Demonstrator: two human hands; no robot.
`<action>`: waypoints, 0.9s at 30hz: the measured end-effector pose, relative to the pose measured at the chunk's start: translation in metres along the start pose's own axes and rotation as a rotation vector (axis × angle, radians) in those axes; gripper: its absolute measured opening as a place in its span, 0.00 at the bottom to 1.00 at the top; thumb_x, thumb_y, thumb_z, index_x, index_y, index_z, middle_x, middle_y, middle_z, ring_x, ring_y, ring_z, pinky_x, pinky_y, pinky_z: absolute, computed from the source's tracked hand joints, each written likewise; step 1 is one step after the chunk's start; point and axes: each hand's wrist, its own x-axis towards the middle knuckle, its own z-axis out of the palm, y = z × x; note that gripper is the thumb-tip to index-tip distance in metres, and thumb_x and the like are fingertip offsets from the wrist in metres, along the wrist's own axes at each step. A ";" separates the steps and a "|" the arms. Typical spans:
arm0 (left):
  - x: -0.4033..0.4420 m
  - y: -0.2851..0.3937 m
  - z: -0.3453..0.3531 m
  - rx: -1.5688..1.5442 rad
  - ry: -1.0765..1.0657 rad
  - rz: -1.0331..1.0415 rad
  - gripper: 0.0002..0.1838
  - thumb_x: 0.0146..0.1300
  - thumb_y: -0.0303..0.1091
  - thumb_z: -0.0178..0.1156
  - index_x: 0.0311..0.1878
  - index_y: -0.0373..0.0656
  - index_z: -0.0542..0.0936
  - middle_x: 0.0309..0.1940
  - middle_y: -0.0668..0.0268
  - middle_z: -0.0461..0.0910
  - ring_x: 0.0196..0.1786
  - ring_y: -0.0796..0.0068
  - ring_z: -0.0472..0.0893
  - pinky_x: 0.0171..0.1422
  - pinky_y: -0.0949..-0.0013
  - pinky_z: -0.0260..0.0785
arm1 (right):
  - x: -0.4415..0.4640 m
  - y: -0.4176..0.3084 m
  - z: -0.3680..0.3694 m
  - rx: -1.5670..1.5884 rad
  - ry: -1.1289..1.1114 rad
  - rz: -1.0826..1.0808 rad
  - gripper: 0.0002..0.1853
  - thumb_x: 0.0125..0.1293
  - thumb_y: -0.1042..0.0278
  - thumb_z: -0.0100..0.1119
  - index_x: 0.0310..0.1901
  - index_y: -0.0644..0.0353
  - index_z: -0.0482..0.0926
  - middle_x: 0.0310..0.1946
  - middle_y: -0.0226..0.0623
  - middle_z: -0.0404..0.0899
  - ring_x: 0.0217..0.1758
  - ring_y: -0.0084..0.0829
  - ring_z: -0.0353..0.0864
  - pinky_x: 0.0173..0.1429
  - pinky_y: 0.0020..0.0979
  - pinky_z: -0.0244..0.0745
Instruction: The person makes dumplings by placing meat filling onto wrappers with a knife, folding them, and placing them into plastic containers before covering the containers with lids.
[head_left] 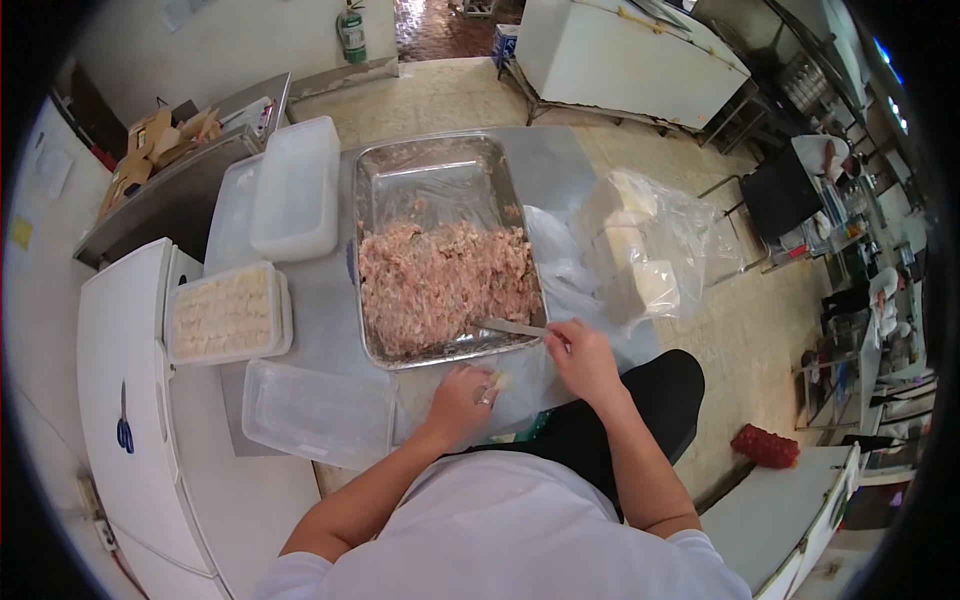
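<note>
My right hand point(580, 358) is closed around a flat metal spreader point(508, 327), its blade reaching over the near edge of a metal tray point(440, 357) into pink ground meat point(440, 285). Just in front of the tray, my left hand point(462, 402) is curled around a small pale dough wrapper point(500, 381), mostly hidden by the fingers. To the left stands a plastic tub of dumplings point(225, 313) laid in rows. Stacks of square pale wrappers point(628, 245) sit in a transparent plastic bag at the right.
A see-through plastic tub point(318, 410) lies near my left forearm. Two stacked lidded tubs point(297, 190) stand at the table's back left. A white fridge point(125, 330) borders the left side. A red mesh sack point(765, 446) rests on a white surface at the right.
</note>
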 end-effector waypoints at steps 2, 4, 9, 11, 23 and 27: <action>-0.008 0.000 -0.002 -0.289 -0.010 -0.260 0.08 0.68 0.36 0.64 0.43 0.42 0.83 0.40 0.58 0.85 0.46 0.59 0.84 0.53 0.59 0.76 | 0.007 0.004 0.005 -0.154 0.009 -0.087 0.10 0.65 0.70 0.63 0.46 0.63 0.86 0.42 0.48 0.84 0.48 0.47 0.84 0.51 0.45 0.80; -0.013 -0.006 -0.009 -0.639 -0.093 -0.679 0.06 0.71 0.35 0.63 0.42 0.42 0.81 0.42 0.61 0.85 0.49 0.66 0.84 0.54 0.65 0.75 | 0.014 0.005 0.008 -0.324 -0.053 -0.147 0.10 0.63 0.72 0.62 0.46 0.63 0.84 0.46 0.47 0.82 0.54 0.47 0.82 0.55 0.46 0.80; -0.012 0.009 -0.029 -1.232 0.011 -0.732 0.13 0.70 0.30 0.65 0.54 0.35 0.79 0.51 0.62 0.83 0.53 0.71 0.84 0.56 0.67 0.77 | 0.025 0.003 0.023 -0.603 -0.321 -0.113 0.10 0.60 0.73 0.62 0.43 0.63 0.79 0.49 0.48 0.77 0.56 0.51 0.80 0.54 0.47 0.82; -0.013 0.007 -0.035 -1.108 -0.052 -0.767 0.18 0.69 0.28 0.66 0.59 0.33 0.77 0.54 0.60 0.82 0.55 0.70 0.83 0.59 0.67 0.76 | 0.028 -0.003 0.024 -0.630 -0.374 -0.165 0.09 0.60 0.73 0.62 0.42 0.63 0.79 0.48 0.48 0.77 0.53 0.50 0.82 0.52 0.46 0.83; -0.042 -0.012 -0.051 -1.741 -0.079 -0.824 0.18 0.76 0.33 0.57 0.64 0.37 0.76 0.56 0.62 0.83 0.58 0.67 0.84 0.65 0.64 0.77 | 0.067 -0.059 -0.026 -0.921 -0.472 -0.273 0.08 0.65 0.70 0.59 0.39 0.54 0.89 0.43 0.40 0.88 0.48 0.39 0.90 0.45 0.37 0.85; -0.049 -0.029 -0.038 -1.691 -0.015 -0.920 0.18 0.76 0.35 0.57 0.64 0.38 0.76 0.58 0.61 0.82 0.60 0.66 0.83 0.69 0.62 0.75 | 0.072 -0.055 -0.045 -1.054 -0.491 -0.301 0.09 0.66 0.68 0.59 0.38 0.52 0.90 0.40 0.38 0.90 0.47 0.39 0.91 0.47 0.38 0.86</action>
